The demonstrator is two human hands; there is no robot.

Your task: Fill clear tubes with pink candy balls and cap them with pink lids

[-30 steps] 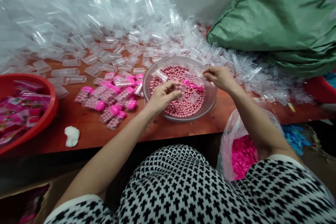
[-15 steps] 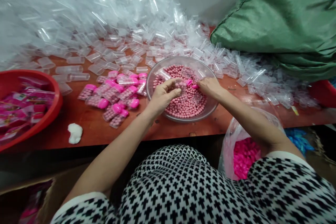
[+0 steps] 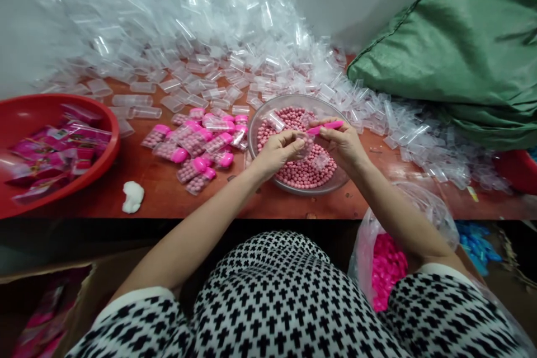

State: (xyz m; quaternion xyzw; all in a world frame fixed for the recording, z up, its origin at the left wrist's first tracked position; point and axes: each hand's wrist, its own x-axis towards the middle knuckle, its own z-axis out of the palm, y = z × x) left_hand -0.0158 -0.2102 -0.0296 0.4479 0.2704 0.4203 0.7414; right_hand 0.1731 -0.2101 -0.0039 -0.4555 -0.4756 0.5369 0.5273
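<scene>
Over the near side of the bowl, my left hand [image 3: 279, 152] is closed around a small clear plastic tube [image 3: 305, 146], mostly hidden by the fingers. My right hand [image 3: 344, 144] pinches a slim bright-pink plastic stick [image 3: 326, 127], whose left end is at the tube's mouth; its exact kind I cannot make out. Below both hands is a round translucent bowl [image 3: 257, 148] holding many pink beads [image 3: 304, 176]. A few clear tubes, such as a clear tube [image 3: 274, 120], lie on the beads. Left of the bowl is a pile of bead-filled tubes with pink caps [image 3: 197, 142].
Empty clear tubes [image 3: 188, 39] heap along the wall. A red basin [image 3: 111, 148] with pink packets stands left, near a white lump [image 3: 133, 197]. A green sack [image 3: 440, 61] rests back right. A bag of pink caps [image 3: 388, 268] hangs below the table edge, beside blue pieces [image 3: 478, 246].
My right hand has risen from the beads and turned, bringing the pink stick to the tube in my left hand. The view has shifted slightly, so the table things appear further right.
</scene>
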